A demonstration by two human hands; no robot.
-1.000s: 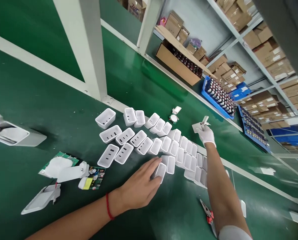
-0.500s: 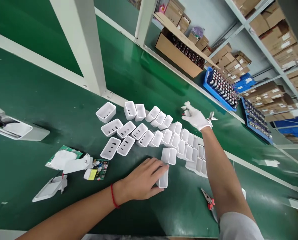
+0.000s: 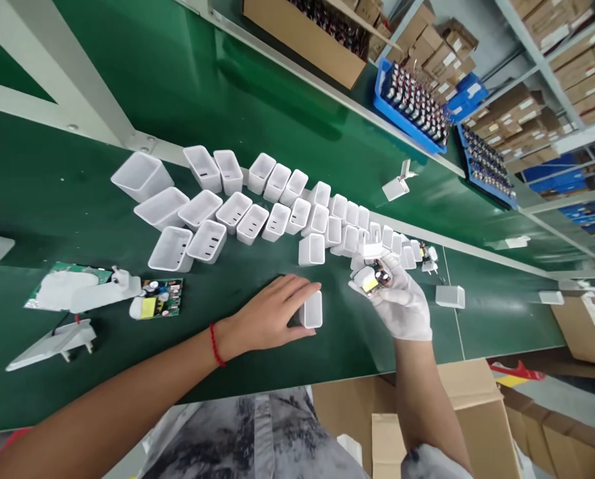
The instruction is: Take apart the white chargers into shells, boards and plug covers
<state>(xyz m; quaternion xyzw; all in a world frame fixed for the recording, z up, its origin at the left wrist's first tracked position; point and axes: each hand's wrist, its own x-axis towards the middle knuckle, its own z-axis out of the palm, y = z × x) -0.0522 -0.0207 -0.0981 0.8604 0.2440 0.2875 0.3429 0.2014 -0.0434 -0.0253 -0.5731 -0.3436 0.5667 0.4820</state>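
My bare left hand, with a red string at the wrist, grips a white plastic charger shell standing on the green table. My gloved right hand holds a small circuit board assembly with a yellow part, just right of that shell. Beyond both hands, several empty white shells stand in rows, open side up.
More circuit boards and white lids lie at the left. A single shell stands at the right. Blue trays of parts and a cardboard box sit across the table. Open cartons are below the near edge.
My left hand has pulled one shell out of the rows towards me. My right hand reached to the far side, picked up a circuit board assembly and brought it beside the shell. The view tilted down.
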